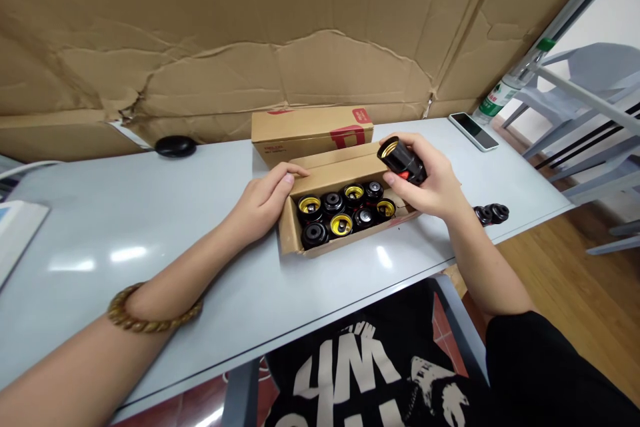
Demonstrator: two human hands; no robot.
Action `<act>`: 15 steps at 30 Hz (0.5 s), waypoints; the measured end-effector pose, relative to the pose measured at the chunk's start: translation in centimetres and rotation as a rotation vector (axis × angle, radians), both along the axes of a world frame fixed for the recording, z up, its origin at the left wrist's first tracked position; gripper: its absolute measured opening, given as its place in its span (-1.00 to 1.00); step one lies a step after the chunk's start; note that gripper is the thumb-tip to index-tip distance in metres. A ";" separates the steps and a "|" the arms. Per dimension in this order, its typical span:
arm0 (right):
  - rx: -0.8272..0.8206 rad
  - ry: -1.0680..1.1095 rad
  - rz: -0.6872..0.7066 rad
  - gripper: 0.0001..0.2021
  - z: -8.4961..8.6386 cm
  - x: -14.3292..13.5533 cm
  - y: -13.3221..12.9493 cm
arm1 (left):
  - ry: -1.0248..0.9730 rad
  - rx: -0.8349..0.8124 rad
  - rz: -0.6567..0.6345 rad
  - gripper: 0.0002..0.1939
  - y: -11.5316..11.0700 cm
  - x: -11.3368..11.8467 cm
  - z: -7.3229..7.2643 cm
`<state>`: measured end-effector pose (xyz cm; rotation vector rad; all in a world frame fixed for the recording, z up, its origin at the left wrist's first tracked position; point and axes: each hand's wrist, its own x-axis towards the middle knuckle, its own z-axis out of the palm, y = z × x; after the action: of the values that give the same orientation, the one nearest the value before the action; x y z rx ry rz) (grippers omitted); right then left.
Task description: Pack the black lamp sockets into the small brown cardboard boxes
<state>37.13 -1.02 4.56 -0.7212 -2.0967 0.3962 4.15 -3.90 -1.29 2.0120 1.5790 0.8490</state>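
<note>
An open cardboard box point(293, 233) sits on the grey table, filled with several black lamp sockets point(333, 213), some showing brass insides. My left hand point(263, 200) rests on the box's left rim, thumb over the back edge. My right hand point(430, 177) holds one black lamp socket point(400, 159) with a red switch, above the box's right end, brass opening facing up and left.
A closed cardboard box point(310, 130) stands behind the open one. Two black caps point(493, 213) lie near the table's right edge. A phone point(473, 130), a water bottle point(505, 90), a black round object point(175, 145) and a cardboard wall behind.
</note>
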 end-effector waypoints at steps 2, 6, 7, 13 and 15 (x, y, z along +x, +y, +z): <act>-0.006 0.007 0.020 -0.53 0.2 0.1 0.0 | 0.005 -0.001 -0.007 -0.49 0.0 -0.1 -0.1; -0.056 0.007 0.063 -0.44 0.1 0.3 0.0 | 0.013 0.007 -0.014 -0.48 0.1 -0.2 -0.2; -0.085 0.007 0.067 -0.43 -0.1 0.3 0.0 | 0.014 0.008 -0.015 -0.48 0.2 -0.2 -0.2; -0.159 -0.002 -0.075 -0.32 -1.0 0.9 -0.2 | 0.010 0.010 -0.010 -0.48 0.2 -0.1 -0.1; -0.158 -0.016 -0.107 -0.27 -1.0 1.2 -0.3 | -0.001 0.006 -0.006 -0.48 0.1 0.1 0.0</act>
<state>38.32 -1.30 3.59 -0.9276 -2.0470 0.5025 4.21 -3.78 -1.32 2.0195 1.5716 0.8535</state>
